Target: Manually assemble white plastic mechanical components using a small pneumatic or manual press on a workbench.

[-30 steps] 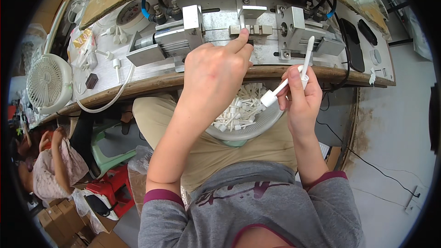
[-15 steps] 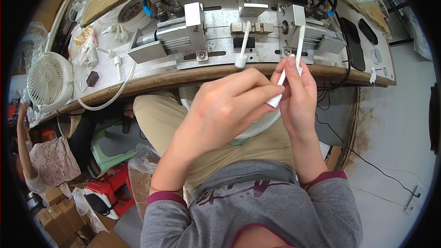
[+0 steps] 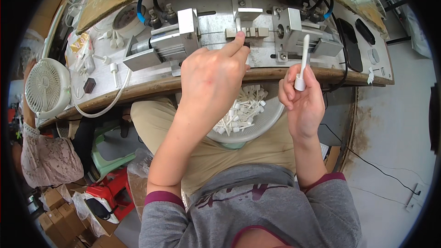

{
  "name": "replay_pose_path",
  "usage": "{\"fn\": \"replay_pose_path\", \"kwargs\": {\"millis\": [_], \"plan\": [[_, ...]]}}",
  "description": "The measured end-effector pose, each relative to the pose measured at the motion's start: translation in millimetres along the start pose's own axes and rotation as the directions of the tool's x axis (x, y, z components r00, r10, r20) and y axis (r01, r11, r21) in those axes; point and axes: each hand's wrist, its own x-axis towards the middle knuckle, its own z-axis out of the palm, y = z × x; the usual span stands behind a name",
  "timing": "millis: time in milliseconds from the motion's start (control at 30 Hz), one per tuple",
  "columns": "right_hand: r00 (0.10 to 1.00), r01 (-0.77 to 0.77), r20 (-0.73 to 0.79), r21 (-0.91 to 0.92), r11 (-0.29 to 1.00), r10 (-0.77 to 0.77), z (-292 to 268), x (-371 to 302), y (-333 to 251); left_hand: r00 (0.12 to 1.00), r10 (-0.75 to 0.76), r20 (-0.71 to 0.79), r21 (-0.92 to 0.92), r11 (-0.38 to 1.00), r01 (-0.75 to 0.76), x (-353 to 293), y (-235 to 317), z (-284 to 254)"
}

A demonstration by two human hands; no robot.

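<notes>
My right hand [image 3: 303, 94] pinches a white cap with a long stick applicator [image 3: 305, 59], the cap low in the fingers and the stick pointing up. Over the metal fixture, my left hand [image 3: 213, 73] reaches out with fingers closed on a second white applicator [image 3: 238, 22]. Its stick shows past my index fingertip, beside the slotted metal block [image 3: 257, 32]; the hand hides its cap end. Two cylinder units, one left [image 3: 167, 40] and one right [image 3: 294, 34], face each other across this block. A metal stop plate [image 3: 249, 14] stands behind it.
A white basket [image 3: 275, 119] of white capped sticks rests on my lap below the wooden table edge [image 3: 266, 73]. At left stand a small fan [image 3: 48, 85] and loose white parts [image 3: 115, 71]. Phones [image 3: 349, 46] lie at right. A person [image 3: 50, 156] sits at far left.
My left hand has left the applicator in my right hand and moved forward onto the one at the fixture, which now sits farther back. My right hand has lowered slightly. The basket's contents now show.
</notes>
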Motion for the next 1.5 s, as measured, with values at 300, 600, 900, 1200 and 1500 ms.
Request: {"fn": "replay_pose_path", "kwargs": {"millis": [300, 600, 900, 1200, 1500], "plan": [[0.968, 0.222, -0.079, -0.188, 0.957, -0.240, 27, 4, -6, 0.998, 0.030, -0.059, -0.277, 0.960, -0.046, 3, 6, -17], [0.901, 0.431, 0.292, -0.513, 0.742, -0.321, 54, 45, -31, 0.957, -0.065, -0.281, -0.468, 0.880, -0.078, 1, 14, -32], [0.601, 0.676, 0.664, -0.719, -0.160, -0.444, 61, 216, -94, 0.996, 0.076, -0.037, -0.130, 0.988, -0.080, -8, -1, -4], [0.596, 0.699, 0.709, -0.689, -0.192, -0.377, 41, 210, -94, 0.996, 0.073, 0.059, -0.088, 0.994, -0.068, 2, -6, -6], [0.570, 0.748, 0.434, -0.626, 0.221, -0.698, 52, 135, -79, 0.974, -0.175, 0.142, -0.497, 0.838, 0.223, 5, -1, -15]]}}
